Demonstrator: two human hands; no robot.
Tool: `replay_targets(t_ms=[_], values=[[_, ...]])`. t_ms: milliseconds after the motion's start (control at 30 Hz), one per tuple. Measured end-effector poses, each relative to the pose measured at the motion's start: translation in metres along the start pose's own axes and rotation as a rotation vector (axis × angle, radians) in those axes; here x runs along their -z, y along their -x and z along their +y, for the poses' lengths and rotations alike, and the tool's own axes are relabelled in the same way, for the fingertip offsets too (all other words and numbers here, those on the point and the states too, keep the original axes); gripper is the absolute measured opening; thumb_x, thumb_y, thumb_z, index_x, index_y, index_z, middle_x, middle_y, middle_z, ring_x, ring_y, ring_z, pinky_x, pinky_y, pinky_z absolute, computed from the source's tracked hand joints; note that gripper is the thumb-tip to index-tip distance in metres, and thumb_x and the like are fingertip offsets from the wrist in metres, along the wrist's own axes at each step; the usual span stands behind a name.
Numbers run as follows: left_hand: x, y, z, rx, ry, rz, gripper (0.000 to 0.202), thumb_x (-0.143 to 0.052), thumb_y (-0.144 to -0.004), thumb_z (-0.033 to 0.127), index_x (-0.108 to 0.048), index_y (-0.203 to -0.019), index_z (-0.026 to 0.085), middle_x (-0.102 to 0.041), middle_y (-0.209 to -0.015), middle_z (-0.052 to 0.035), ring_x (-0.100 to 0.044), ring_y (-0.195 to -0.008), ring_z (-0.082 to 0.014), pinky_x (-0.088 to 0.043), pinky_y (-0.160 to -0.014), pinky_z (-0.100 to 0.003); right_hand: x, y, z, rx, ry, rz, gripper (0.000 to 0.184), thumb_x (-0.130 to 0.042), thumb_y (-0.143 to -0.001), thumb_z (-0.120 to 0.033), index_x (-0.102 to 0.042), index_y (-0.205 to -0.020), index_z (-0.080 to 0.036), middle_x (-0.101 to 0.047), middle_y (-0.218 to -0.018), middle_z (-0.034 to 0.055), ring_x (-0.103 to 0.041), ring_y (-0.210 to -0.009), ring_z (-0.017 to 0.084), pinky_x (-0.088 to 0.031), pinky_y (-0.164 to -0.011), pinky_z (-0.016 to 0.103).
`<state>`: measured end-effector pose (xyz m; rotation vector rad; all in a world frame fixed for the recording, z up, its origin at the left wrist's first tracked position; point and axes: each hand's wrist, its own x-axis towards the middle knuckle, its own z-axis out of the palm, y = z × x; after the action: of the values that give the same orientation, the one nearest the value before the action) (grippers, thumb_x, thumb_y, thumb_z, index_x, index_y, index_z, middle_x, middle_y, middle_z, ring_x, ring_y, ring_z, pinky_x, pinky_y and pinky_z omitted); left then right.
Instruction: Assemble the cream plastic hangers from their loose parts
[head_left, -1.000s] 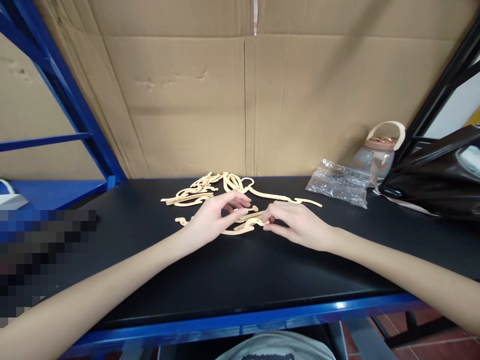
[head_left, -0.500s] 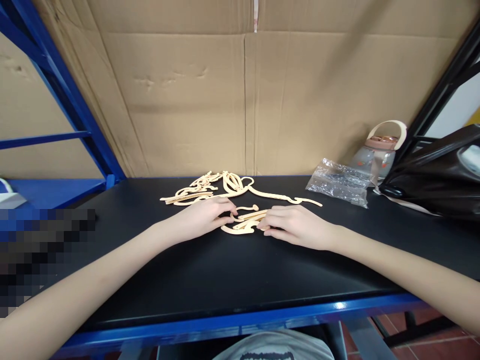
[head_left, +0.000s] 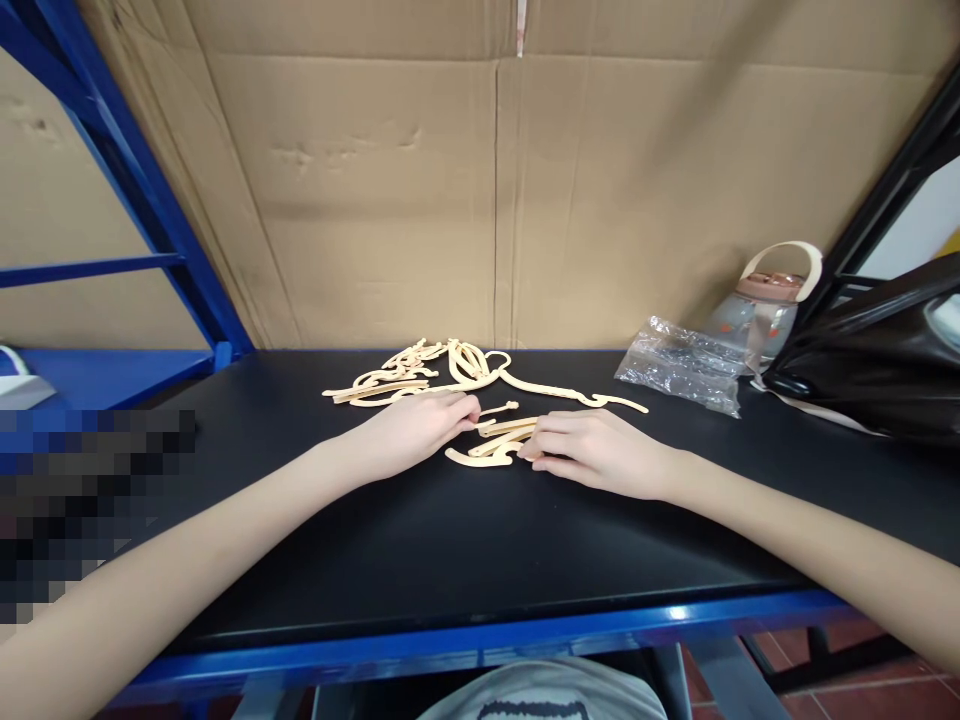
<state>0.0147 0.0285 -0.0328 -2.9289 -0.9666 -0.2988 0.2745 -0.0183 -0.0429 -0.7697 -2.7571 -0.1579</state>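
Observation:
My left hand [head_left: 427, 430] pinches a thin curved wooden piece [head_left: 499, 410], its knobbed far end pointing right. Across from it, my right hand [head_left: 585, 450] has its fingers curled down over the right ends of flat pale wooden strips [head_left: 504, 437]. A hook-shaped wooden piece [head_left: 476, 459] lies just in front of those strips, partly under the right fingertips. Behind both hands spreads a loose group of pale wooden pieces [head_left: 465, 365], some curved and some straight. A long wavy piece [head_left: 544, 385] reaches from that group to the right.
A crumpled clear plastic bag [head_left: 679, 368] lies at the back right, beside a bottle [head_left: 765, 300] with a cream handle. A black bag [head_left: 877, 345] stands at the right edge. Cardboard [head_left: 375, 180] walls the back of the black tabletop [head_left: 480, 560]; blue shelf posts [head_left: 142, 190] rise at left.
My left fingers have closed on the thin curved piece, lifting and shifting it slightly. My right hand stays over the strips. The view has shifted a little.

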Motion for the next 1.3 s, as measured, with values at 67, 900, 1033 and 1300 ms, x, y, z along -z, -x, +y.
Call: replay_targets(t_ms=[67, 900, 1033, 1300], values=[[0.001, 0.000, 0.002, 0.021, -0.028, 0.015, 0.023, -0.032, -0.099, 0.028, -0.053, -0.096, 0.019, -0.062, -0.089, -0.0034, -0.058, -0.077, -0.0175, -0.041, -0.066, -0.028, 0.000, 0.000, 0.000, -0.001, -0.006, -0.002, 0.026, -0.039, -0.098, -0.028, -0.063, -0.103, -0.018, -0.064, -0.096, 0.0059, -0.061, -0.087, 0.016, -0.047, -0.075, 0.027], [0.003, 0.009, 0.033, -0.158, 0.025, 0.518, 0.010, -0.045, -0.094, 0.018, -0.053, -0.100, 0.020, -0.071, -0.108, 0.0013, -0.068, -0.078, -0.0090, -0.051, -0.072, -0.021, 0.003, 0.002, -0.010, -0.075, -0.050, 0.251, 0.013, -0.039, -0.097, -0.030, -0.049, -0.097, -0.020, -0.065, -0.087, 0.0037, -0.060, -0.071, 0.014, -0.045, -0.064, 0.026], [0.000, 0.009, 0.031, -0.153, 0.033, 0.506, 0.009, -0.044, -0.095, 0.020, -0.053, -0.094, 0.020, -0.071, -0.107, -0.0011, -0.068, -0.088, -0.0134, -0.052, -0.074, -0.024, 0.001, 0.001, -0.010, -0.091, -0.125, 0.240, 0.014, -0.041, -0.097, -0.028, -0.052, -0.092, -0.021, -0.065, -0.089, 0.0033, -0.061, -0.075, 0.013, -0.046, -0.066, 0.024], [0.001, 0.004, 0.029, -0.011, 0.036, 0.390, 0.011, -0.045, -0.093, 0.024, -0.053, -0.101, 0.021, -0.066, -0.111, -0.0021, -0.064, -0.090, -0.0146, -0.048, -0.061, -0.023, -0.004, 0.002, 0.010, -0.361, -0.203, 0.458, 0.015, -0.049, -0.093, -0.033, -0.052, -0.101, -0.022, -0.063, -0.089, 0.0027, -0.059, -0.073, 0.013, -0.049, -0.066, 0.026]])
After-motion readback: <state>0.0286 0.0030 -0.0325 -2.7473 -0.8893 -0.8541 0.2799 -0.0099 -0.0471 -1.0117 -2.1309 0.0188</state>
